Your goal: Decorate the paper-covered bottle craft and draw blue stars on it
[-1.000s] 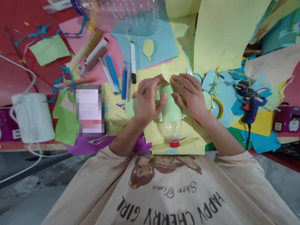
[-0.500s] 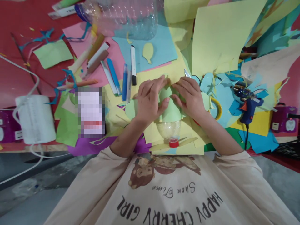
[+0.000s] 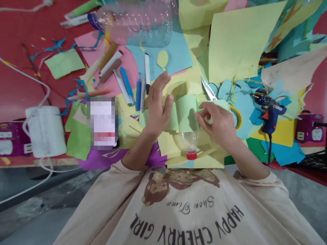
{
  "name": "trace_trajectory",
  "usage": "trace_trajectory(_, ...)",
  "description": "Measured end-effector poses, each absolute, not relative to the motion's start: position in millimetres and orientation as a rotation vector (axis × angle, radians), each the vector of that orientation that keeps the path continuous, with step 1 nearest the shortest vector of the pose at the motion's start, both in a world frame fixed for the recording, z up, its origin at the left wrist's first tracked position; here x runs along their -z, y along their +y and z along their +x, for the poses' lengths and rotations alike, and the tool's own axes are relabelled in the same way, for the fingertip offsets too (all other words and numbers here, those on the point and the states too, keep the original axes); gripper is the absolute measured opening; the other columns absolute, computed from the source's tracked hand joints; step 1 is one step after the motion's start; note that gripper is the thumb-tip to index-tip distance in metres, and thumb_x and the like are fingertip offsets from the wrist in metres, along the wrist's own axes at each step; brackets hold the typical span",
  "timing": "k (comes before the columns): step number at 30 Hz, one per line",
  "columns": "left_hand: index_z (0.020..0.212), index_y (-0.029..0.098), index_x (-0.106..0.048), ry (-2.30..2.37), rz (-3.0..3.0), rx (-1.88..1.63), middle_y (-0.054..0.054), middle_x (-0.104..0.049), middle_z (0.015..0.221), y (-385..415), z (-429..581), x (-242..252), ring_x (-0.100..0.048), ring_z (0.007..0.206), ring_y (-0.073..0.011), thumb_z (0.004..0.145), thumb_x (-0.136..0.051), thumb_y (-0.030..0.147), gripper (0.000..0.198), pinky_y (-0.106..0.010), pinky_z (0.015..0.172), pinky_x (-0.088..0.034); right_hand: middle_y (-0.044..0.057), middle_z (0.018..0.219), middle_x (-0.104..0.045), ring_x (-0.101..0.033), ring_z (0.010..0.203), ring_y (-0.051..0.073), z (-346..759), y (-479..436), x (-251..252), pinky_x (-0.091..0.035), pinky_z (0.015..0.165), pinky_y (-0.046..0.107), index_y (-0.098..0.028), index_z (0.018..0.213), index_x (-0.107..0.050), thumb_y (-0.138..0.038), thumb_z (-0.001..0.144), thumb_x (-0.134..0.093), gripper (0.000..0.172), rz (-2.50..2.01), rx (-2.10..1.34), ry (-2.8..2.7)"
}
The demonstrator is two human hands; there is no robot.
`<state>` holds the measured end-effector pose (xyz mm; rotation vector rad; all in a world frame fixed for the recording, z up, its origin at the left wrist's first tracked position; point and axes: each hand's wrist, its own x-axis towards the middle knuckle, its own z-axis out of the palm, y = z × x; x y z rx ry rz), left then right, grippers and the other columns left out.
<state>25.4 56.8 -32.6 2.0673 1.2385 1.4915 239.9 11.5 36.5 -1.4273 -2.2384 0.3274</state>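
A clear plastic bottle top (image 3: 186,140) with a red cap (image 3: 191,154) lies on yellow paper, its cap towards me. A light green paper strip (image 3: 187,114) curves over the bottle. My left hand (image 3: 159,107) is open at the strip's left side, fingers stretched away from me and thumb apart. To the right of the strip, my right hand (image 3: 220,124) has loosely bent fingers, its thumb and fingertips apart near the paper's edge. No object shows between them. Scissors with a yellow handle (image 3: 238,117) lie partly hidden behind my right hand.
A large clear bottle (image 3: 138,23) lies at the back. Several markers (image 3: 126,85) are left of my hands, beside a blurred phone (image 3: 102,123). A blue glue gun (image 3: 270,120) lies right. A white cylindrical object (image 3: 46,131) stands left. Coloured paper scraps surround everything.
Both hands have come away from the top of the green paper and moved apart, left hand opening and right hand drawing back towards me. The strip's curve and the scissor blades now show.
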Motion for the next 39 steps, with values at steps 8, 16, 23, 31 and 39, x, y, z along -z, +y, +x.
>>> trace_trajectory(8,0.143,0.041,-0.050,1.225,1.886,-1.234,-0.007,-0.062,0.145,65,19,46,-0.061,0.134,-0.0321,0.093,-0.056,0.069,0.058,-0.053,0.107,-0.052,0.002,0.057,-0.064,-0.057,0.043,0.020,232,-44,-40,-0.024,0.043,0.028,-0.023,0.089,-0.050,-0.077,0.085,-0.056,0.054,-1.825,-0.697,-2.332)
trace_trajectory(16,0.135,0.031,-0.056,1.259,1.836,-1.351,-0.005,-0.066,0.135,77,1,45,-0.062,0.126,-0.0271,0.095,-0.047,0.076,0.061,-0.047,0.107,-0.051,0.006,0.081,-0.073,-0.068,0.060,0.023,260,-25,-47,-0.044,0.050,0.031,-0.023,0.100,-0.051,-0.070,0.084,-0.064,0.051,-1.796,-0.662,-2.060)
trace_trajectory(23,0.148,0.026,-0.037,1.487,1.902,-1.191,-0.007,-0.053,0.149,80,-20,53,-0.050,0.140,-0.0217,0.103,-0.046,0.062,0.059,-0.041,0.119,-0.041,0.013,0.111,-0.077,-0.074,0.104,0.033,288,58,-45,-0.059,0.083,0.046,-0.020,0.120,-0.064,-0.043,0.091,-0.070,0.038,-1.672,-0.488,-2.122)
trace_trajectory(31,0.147,0.032,-0.035,1.694,1.891,-1.372,-0.011,-0.057,0.137,80,-14,58,-0.059,0.129,-0.0327,0.080,-0.080,0.055,0.083,-0.052,0.112,-0.046,0.012,0.150,-0.059,-0.050,0.145,0.030,274,60,-24,-0.042,0.117,0.059,-0.026,0.119,-0.068,-0.029,0.104,-0.046,0.027,-1.427,-0.061,-2.120)
trace_trajectory(39,0.131,0.038,-0.060,1.238,2.352,-1.297,-0.002,-0.067,0.138,54,18,30,-0.060,0.133,-0.0243,0.105,-0.041,0.047,0.033,-0.050,0.119,-0.040,0.014,0.128,-0.074,-0.067,0.124,0.029,260,-21,-12,-0.055,0.106,0.050,-0.015,0.122,-0.068,-0.032,0.101,-0.057,0.028,-0.857,-0.424,-2.723)
